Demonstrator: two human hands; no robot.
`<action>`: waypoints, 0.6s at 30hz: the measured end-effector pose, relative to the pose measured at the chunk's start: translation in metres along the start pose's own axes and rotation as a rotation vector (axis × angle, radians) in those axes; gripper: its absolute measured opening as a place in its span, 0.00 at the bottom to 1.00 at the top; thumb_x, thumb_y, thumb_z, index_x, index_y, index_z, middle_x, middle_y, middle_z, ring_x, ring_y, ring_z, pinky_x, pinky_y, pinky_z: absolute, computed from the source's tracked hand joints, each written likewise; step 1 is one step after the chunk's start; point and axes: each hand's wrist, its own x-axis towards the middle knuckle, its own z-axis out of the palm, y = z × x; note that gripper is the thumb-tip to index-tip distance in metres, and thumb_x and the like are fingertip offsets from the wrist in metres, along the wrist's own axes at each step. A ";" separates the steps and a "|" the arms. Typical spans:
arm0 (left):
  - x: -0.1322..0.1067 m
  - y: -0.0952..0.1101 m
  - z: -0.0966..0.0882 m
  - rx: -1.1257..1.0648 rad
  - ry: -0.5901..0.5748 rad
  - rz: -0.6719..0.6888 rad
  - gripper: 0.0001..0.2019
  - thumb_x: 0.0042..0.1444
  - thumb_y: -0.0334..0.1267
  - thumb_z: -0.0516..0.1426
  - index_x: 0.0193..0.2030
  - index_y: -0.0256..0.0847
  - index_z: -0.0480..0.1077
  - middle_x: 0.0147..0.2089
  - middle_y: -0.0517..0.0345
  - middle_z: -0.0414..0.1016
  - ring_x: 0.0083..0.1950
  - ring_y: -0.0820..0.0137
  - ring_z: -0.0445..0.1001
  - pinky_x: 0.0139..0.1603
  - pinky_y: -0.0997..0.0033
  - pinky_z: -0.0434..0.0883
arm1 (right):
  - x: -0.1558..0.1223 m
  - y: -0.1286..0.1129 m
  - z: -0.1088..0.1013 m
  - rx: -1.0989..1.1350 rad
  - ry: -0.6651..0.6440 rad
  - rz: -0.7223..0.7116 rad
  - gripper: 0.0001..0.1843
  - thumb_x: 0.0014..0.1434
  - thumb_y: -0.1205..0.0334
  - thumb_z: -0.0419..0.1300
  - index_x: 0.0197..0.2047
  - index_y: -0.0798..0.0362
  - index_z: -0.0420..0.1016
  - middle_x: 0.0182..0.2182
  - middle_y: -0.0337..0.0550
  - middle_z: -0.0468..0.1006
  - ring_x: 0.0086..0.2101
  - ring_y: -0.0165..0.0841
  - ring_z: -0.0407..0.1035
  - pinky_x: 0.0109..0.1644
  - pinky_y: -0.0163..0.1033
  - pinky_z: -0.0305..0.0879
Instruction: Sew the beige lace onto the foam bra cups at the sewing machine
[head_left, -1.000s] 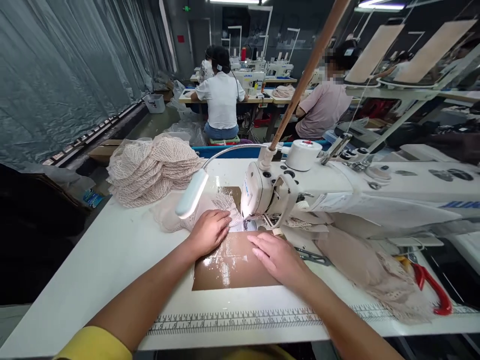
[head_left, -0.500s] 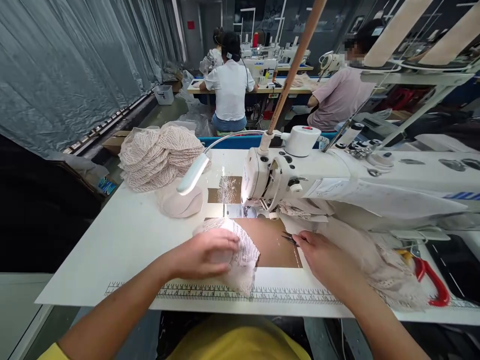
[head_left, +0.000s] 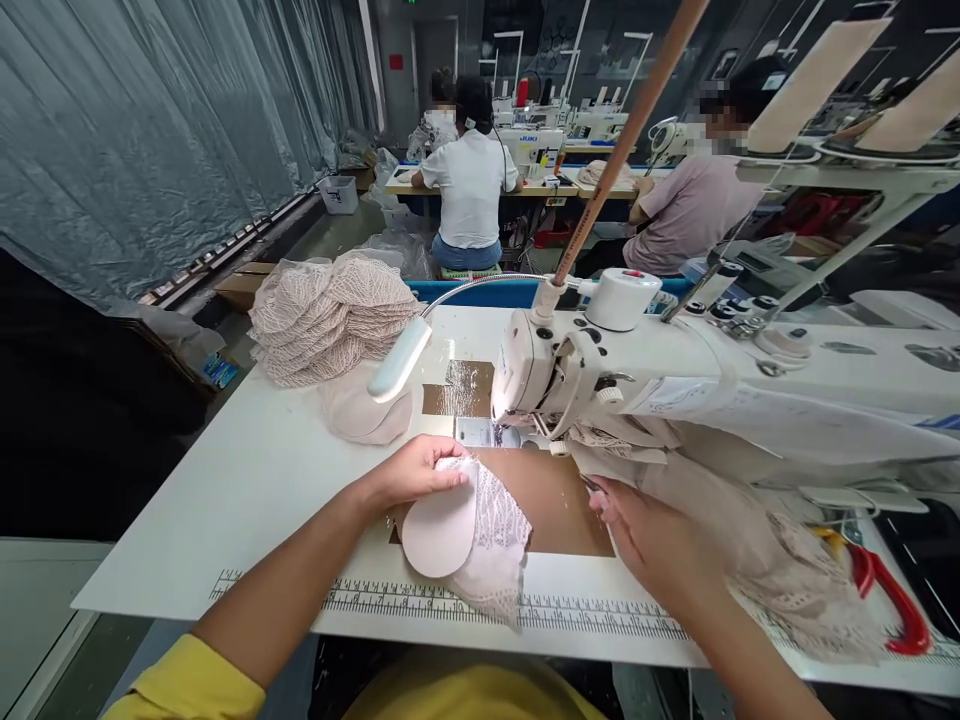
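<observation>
My left hand [head_left: 421, 470] pinches the upper edge of a pale lace piece [head_left: 501, 510], thumb on top. Under the thumb a smooth oval fabric pad [head_left: 441, 530] hangs over the lace's left side. The lace's lower tip lies across the printed ruler. My right hand [head_left: 637, 525] is closed around small thread snips [head_left: 592, 484], whose metal tips point left over the brown plate [head_left: 570, 515]; the handles are hidden in the palm. Just beyond both hands stands the white sewing machine [head_left: 551, 365], its needle area lit.
A tall lace stack [head_left: 330, 320] and several smooth pads [head_left: 367, 405] lie at the left back. A lamp [head_left: 401, 358] arches over the table. Right of my right hand are heaped lace fabric [head_left: 772, 550] and red-handled scissors [head_left: 892, 605]. Two co-workers [head_left: 472, 190] sit ahead.
My left hand has moved slightly up and left and now pinches the lace's top edge, with the oval pad exposed. The right hand keeps the snips, turned a little. The view has shifted slightly.
</observation>
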 end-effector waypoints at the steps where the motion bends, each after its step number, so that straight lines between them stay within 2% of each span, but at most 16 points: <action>1: -0.001 0.001 0.002 -0.042 -0.014 -0.015 0.17 0.49 0.47 0.63 0.36 0.33 0.71 0.33 0.57 0.71 0.31 0.72 0.68 0.30 0.76 0.63 | 0.004 -0.008 -0.002 0.110 -0.042 -0.008 0.20 0.66 0.63 0.43 0.54 0.54 0.70 0.33 0.45 0.81 0.30 0.35 0.76 0.30 0.37 0.69; 3: -0.003 0.003 0.004 -0.106 -0.032 -0.039 0.19 0.47 0.48 0.65 0.35 0.33 0.71 0.32 0.56 0.71 0.31 0.72 0.68 0.30 0.75 0.63 | 0.015 -0.025 -0.005 0.302 -0.151 -0.020 0.21 0.68 0.59 0.43 0.58 0.51 0.68 0.40 0.45 0.81 0.39 0.37 0.76 0.37 0.39 0.72; 5: -0.004 0.003 0.005 -0.139 -0.051 -0.044 0.20 0.46 0.49 0.65 0.35 0.32 0.72 0.32 0.56 0.71 0.31 0.72 0.67 0.31 0.74 0.63 | 0.030 -0.042 -0.006 0.418 -0.212 -0.036 0.21 0.68 0.55 0.44 0.58 0.49 0.69 0.48 0.45 0.79 0.48 0.39 0.72 0.46 0.43 0.71; 7: -0.005 0.003 0.006 -0.165 -0.084 -0.033 0.19 0.48 0.50 0.64 0.32 0.33 0.72 0.29 0.58 0.68 0.29 0.74 0.65 0.29 0.75 0.61 | 0.044 -0.054 -0.004 0.504 -0.231 -0.076 0.21 0.68 0.55 0.45 0.57 0.50 0.71 0.52 0.45 0.76 0.51 0.40 0.70 0.51 0.44 0.69; 11: -0.008 0.002 0.006 -0.199 -0.130 0.007 0.20 0.50 0.51 0.63 0.24 0.34 0.66 0.23 0.63 0.59 0.25 0.77 0.56 0.26 0.75 0.54 | 0.064 -0.064 0.004 0.653 -0.255 -0.112 0.17 0.65 0.56 0.52 0.53 0.49 0.75 0.48 0.44 0.79 0.47 0.38 0.73 0.52 0.44 0.68; 15: -0.008 0.002 0.007 -0.217 -0.112 -0.007 0.19 0.48 0.51 0.64 0.29 0.33 0.71 0.24 0.61 0.63 0.26 0.75 0.60 0.27 0.73 0.58 | 0.068 -0.069 0.007 0.822 -0.316 -0.019 0.16 0.62 0.58 0.56 0.51 0.50 0.76 0.48 0.45 0.79 0.47 0.39 0.73 0.52 0.45 0.68; 18: -0.007 0.001 0.007 -0.227 -0.116 -0.021 0.20 0.46 0.52 0.65 0.31 0.33 0.74 0.25 0.58 0.66 0.28 0.72 0.62 0.28 0.72 0.61 | 0.068 -0.074 0.009 0.905 -0.357 0.037 0.15 0.60 0.58 0.57 0.49 0.51 0.76 0.44 0.45 0.80 0.42 0.38 0.74 0.46 0.44 0.70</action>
